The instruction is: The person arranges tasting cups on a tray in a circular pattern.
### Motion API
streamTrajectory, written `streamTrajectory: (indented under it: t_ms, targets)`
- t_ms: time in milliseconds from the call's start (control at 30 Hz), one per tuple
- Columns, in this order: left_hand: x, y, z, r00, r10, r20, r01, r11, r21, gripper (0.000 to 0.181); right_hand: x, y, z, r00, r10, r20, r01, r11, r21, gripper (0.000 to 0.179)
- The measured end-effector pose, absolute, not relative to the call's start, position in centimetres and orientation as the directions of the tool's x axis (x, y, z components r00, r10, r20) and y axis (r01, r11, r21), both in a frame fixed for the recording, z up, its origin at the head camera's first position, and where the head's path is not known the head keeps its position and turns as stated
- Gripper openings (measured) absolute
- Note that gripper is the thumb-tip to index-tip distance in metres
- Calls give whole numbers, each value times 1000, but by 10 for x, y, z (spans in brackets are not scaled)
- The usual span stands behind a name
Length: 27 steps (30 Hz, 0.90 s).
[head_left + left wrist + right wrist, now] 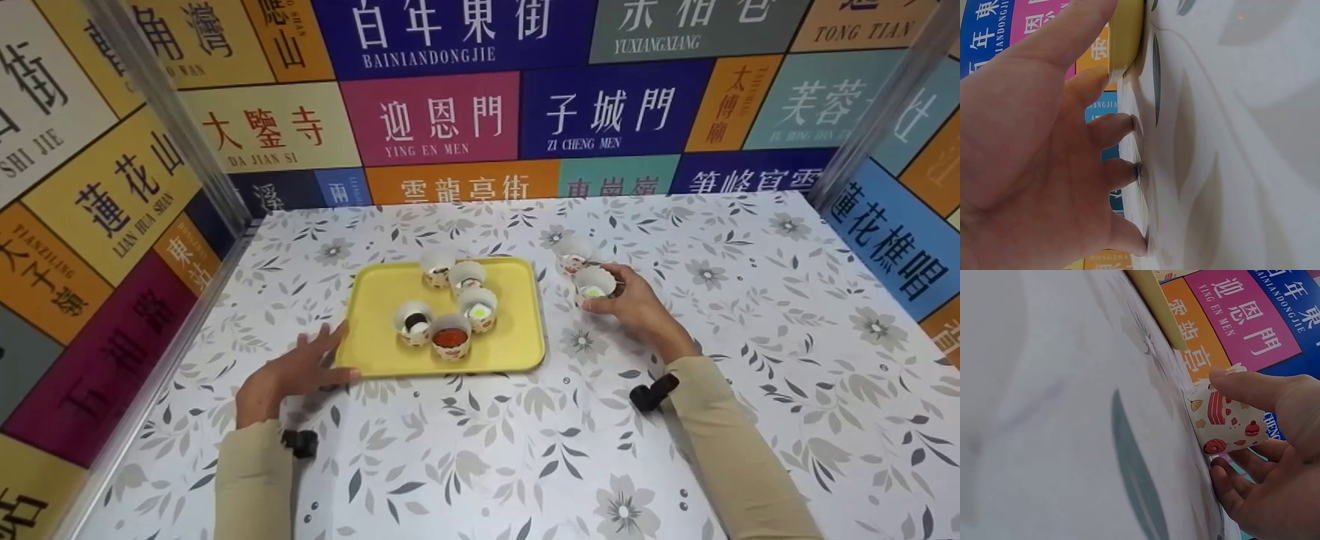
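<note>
My right hand (645,309) pinches a paper baking cup (1233,424) with cake prints, thumb on the near side and fingers on the far side. Inside that cup is something white and yellow-green. Just behind it stands another printed paper cup (574,259), on the table to the right of the yellow tray (371,292). At the tray's left edge, my left hand (289,373) has its fingers spread, with thumb and forefinger touching the rim. Several cups stand on the tray, among them one with orange-red contents (451,340) and one with a black-and-white piece (415,322).
The table (465,450) wears a white cover with grey leaves and flowers. Colourful panels with street names (435,120) rise behind it and on both sides. Clear upright posts (172,112) stand at the corners.
</note>
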<state>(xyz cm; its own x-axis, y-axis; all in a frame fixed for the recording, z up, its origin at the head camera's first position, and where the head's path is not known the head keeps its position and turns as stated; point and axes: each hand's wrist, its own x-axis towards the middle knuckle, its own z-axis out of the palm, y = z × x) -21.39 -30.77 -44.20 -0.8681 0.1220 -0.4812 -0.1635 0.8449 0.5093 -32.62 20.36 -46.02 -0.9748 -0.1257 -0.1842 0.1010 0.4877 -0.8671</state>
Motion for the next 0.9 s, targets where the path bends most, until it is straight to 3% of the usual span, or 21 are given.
streamTrajectory:
  t_ms: [633,900]
  targets:
    - [-213,-307,-440,-866,130,-483,-154,849,505,102,-319,196,-452,-982,-93,-163,116,378,-918,74]
    - [-213,-307,-439,-864,134,-485,-155,846,510,102,-316,188,-445,-988,-99,-119,78,340,-937,75]
